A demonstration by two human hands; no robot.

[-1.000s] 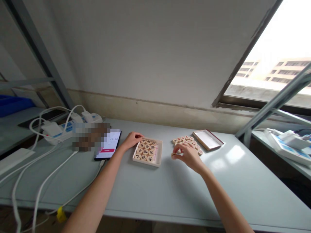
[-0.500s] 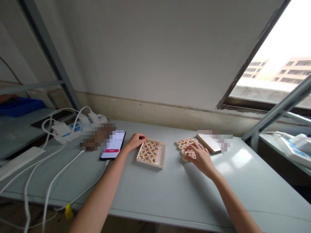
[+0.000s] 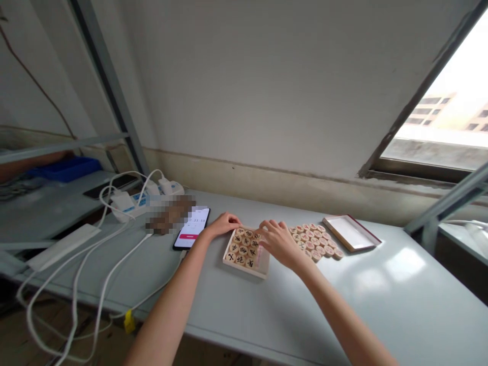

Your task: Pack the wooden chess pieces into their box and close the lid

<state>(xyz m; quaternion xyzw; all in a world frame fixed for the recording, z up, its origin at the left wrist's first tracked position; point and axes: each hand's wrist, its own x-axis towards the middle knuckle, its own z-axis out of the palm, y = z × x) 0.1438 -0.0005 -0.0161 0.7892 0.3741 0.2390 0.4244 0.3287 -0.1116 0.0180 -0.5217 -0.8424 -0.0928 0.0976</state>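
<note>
A shallow open box (image 3: 264, 264) holds rows of round wooden Chinese chess pieces (image 3: 243, 249) with black characters, filling its left and middle part; its right strip shows bare floor. At the box's back left corner, my left hand (image 3: 224, 224) has its fingers curled against the rim. My right hand (image 3: 281, 244) is over the box's back right part, fingers bent down and drawn together. Whatever its fingertips hold is hidden. Just right of that hand, loose Chinese chess pieces (image 3: 315, 241), mostly with red characters, lie packed in a flat group on the table.
An open box lid (image 3: 351, 231) lies behind the loose pieces. A phone (image 3: 193, 229) with its screen lit lies left of the box, beside a blurred brown object (image 3: 171, 216). A power strip (image 3: 152, 195) and white cables (image 3: 78, 284) cover the table's left side.
My right hand has moved left from the loose pieces to above the box. My left hand stays at the box corner. The camera view has turned a little left.
</note>
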